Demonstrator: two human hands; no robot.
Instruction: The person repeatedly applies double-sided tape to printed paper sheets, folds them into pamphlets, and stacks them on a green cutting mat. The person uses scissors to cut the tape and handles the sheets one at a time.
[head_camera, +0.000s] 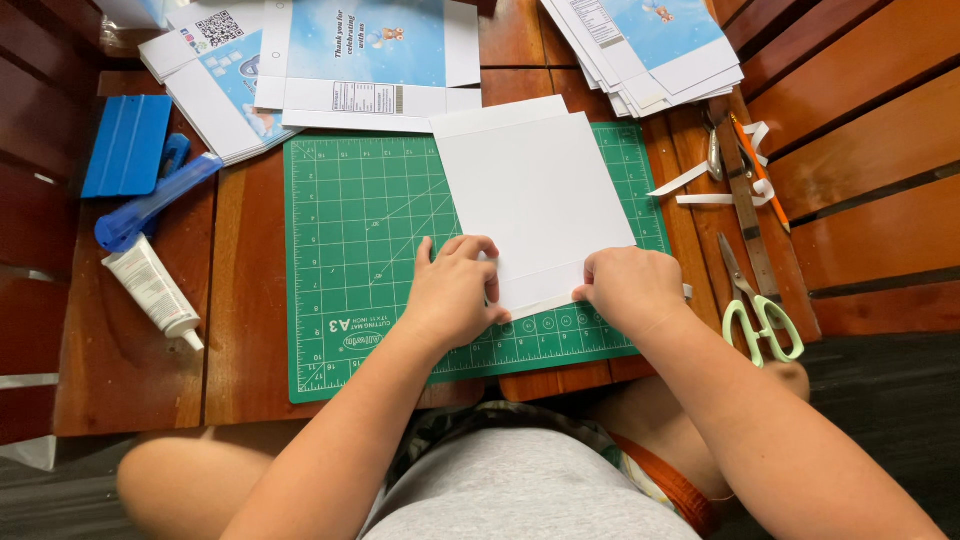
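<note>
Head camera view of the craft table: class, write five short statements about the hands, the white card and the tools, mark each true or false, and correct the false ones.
1. Both hands press on the near edge of the white card. True: the left hand and right hand are on it.
2. The card lies on a red mat. False: it lies on a green cutting mat.
3. The scissors are in the right hand. False: they lie on the table, right of that hand.
4. A blue squeegee lies left of the mat. True.
5. The white tube stands upright on the mat. False: it lies flat on the wood, left of the mat.
</note>
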